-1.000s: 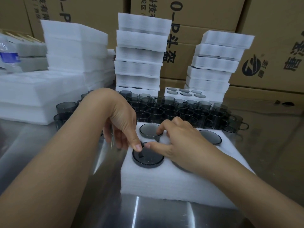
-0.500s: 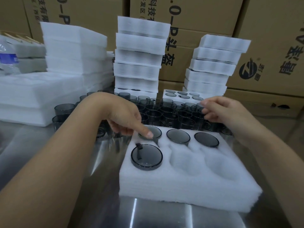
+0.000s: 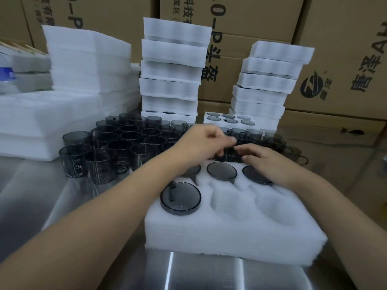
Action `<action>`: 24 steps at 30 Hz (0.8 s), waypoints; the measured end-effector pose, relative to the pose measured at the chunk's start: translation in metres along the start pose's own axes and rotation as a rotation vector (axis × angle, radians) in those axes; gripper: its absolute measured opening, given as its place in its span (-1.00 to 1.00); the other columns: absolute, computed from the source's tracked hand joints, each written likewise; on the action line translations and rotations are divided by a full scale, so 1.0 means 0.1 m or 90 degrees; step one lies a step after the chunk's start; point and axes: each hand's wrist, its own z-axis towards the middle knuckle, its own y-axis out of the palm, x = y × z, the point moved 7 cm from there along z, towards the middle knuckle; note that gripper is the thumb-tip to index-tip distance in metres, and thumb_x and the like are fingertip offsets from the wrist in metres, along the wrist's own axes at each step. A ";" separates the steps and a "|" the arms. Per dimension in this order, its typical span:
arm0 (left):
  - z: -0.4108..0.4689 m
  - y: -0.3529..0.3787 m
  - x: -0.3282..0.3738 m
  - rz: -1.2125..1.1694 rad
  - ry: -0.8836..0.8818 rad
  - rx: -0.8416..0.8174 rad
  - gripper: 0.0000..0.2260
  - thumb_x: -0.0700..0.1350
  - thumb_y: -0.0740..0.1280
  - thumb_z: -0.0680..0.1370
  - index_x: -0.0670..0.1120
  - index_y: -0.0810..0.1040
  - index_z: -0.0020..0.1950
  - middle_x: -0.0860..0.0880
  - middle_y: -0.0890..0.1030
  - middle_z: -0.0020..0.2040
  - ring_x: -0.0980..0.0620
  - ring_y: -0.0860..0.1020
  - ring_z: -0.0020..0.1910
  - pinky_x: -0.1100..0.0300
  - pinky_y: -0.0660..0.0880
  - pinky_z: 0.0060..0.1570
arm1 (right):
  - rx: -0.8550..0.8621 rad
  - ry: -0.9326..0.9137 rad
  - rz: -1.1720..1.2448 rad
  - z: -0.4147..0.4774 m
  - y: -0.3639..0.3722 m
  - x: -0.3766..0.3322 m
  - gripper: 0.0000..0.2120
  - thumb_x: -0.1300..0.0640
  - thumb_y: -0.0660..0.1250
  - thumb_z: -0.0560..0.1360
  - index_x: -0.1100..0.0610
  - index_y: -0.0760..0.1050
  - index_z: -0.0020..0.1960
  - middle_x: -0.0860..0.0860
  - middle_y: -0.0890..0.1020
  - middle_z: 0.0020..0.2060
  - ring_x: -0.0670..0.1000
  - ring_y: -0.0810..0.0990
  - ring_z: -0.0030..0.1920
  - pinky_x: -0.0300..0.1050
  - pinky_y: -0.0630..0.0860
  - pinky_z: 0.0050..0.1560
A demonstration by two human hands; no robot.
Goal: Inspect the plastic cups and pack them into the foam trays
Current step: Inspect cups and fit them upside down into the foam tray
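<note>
Left hand (image 3: 206, 143): fingers curled, blurred, above loose cups (image 3: 129, 143); grasp cannot be told. Right hand (image 3: 270, 164): fingers fairly straight, resting over cup rims just past fingertips, thumb apart, nothing visibly held. Loose cups upright, mouths up, axes vertical, spreading left of left fingers. Foam tray (image 3: 230, 237) below both wrists: four packed cups (image 3: 221, 170) inverted, flat bases up, axes vertical. Two cavities (image 3: 230, 203) bare, nearer viewer than right fingers.
</note>
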 end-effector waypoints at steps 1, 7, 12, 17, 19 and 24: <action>0.02 -0.07 -0.05 -0.050 -0.039 0.032 -0.72 0.00 0.39 0.50 -0.01 0.44 -0.38 0.12 0.51 -0.49 0.20 0.38 -0.52 0.39 0.33 -0.48 | -0.006 0.005 -0.012 -0.01 0.00 0.01 -0.66 0.16 0.16 0.62 -0.02 0.41 0.37 -0.11 0.47 0.33 -0.12 0.40 0.32 -0.19 0.27 0.34; 0.05 -0.15 -0.22 -0.266 -0.135 0.050 -0.77 -0.04 0.34 0.52 0.01 0.44 -0.33 0.11 0.46 -0.48 0.18 0.34 -0.53 0.37 0.21 -0.57 | 0.007 0.012 -0.122 0.01 -0.02 0.06 -0.69 0.06 0.14 0.63 -0.01 0.40 0.36 -0.05 0.45 0.30 -0.05 0.40 0.26 -0.21 0.27 0.19; 0.07 -0.22 -0.32 -0.423 -0.186 0.079 -0.79 -0.04 0.32 0.54 -0.01 0.42 -0.28 0.10 0.44 -0.48 0.20 0.33 -0.56 0.37 0.21 -0.61 | 0.045 0.029 -0.176 0.00 -0.07 0.06 -0.69 0.06 0.14 0.60 0.02 0.45 0.32 -0.01 0.54 0.23 -0.02 0.46 0.14 -0.21 0.29 0.04; 0.09 -0.21 -0.32 -0.416 -0.183 0.079 -0.80 -0.05 0.32 0.54 -0.01 0.42 -0.27 0.10 0.44 -0.48 0.19 0.33 -0.55 0.37 0.22 -0.60 | 0.073 0.047 -0.172 -0.03 -0.10 0.06 -0.69 0.07 0.18 0.57 0.04 0.54 0.25 -0.03 0.55 0.25 -0.05 0.44 0.10 -0.24 0.27 0.04; 0.09 -0.20 -0.31 -0.391 -0.173 0.073 -0.80 -0.05 0.32 0.54 -0.01 0.42 -0.28 0.10 0.44 -0.48 0.19 0.34 -0.55 0.37 0.23 -0.60 | 0.105 0.039 -0.164 -0.05 -0.13 0.03 -0.71 0.06 0.24 0.53 0.04 0.57 0.21 -0.02 0.57 0.18 -0.08 0.44 0.04 -0.24 0.30 0.04; 0.09 -0.20 -0.31 -0.372 -0.164 0.073 -0.79 -0.05 0.32 0.54 -0.01 0.42 -0.28 0.10 0.45 -0.48 0.19 0.34 -0.54 0.37 0.24 -0.59 | 0.234 -0.049 -0.219 -0.12 -0.25 -0.15 -0.77 0.08 0.38 0.47 0.11 0.63 0.09 0.03 0.57 -0.02 0.05 0.52 0.02 -0.18 0.37 0.04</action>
